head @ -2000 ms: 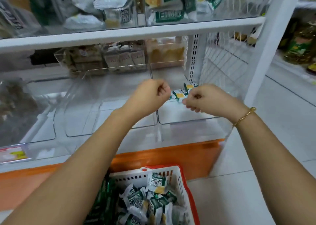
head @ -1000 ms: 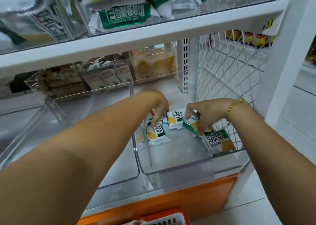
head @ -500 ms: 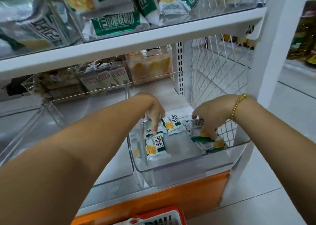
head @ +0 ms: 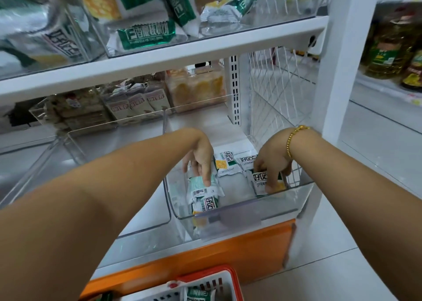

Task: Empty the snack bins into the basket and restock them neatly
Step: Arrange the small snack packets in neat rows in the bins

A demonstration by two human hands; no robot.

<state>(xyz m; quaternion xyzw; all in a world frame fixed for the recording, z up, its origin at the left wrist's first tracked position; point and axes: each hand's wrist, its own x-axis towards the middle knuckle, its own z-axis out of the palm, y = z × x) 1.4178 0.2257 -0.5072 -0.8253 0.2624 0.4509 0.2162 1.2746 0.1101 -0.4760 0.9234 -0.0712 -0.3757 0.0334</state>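
A clear snack bin [head: 239,212] sits right of centre in the frame, on the lowest shelf. It holds a few white-and-green snack packets [head: 225,163], laid out side by side rather than heaped.

The left hand [head: 201,156] reaches in from the left with its fingers straight and pointing down. Its fingertips press a barcode-up packet [head: 202,187] flat at the bin's left side, seemingly to square it over the one in front.

The right hand [head: 272,163] wears a gold bracelet [head: 293,140]. It curls its fingers over an upright packet [head: 261,183] by the bin's right wall and holds it, apparently to stand it in line.

The middle of the bin's floor is bare, so restocking looks barely begun.

At the bottom edge, a red-rimmed basket [head: 225,272] shows more of the same packets. It sits close under the shelf, likely for easy reach.

Left of centre is a second clear bin [head: 91,186] with nothing visible in it. Across the top runs a white shelf [head: 159,58] carrying bins of larger packets.
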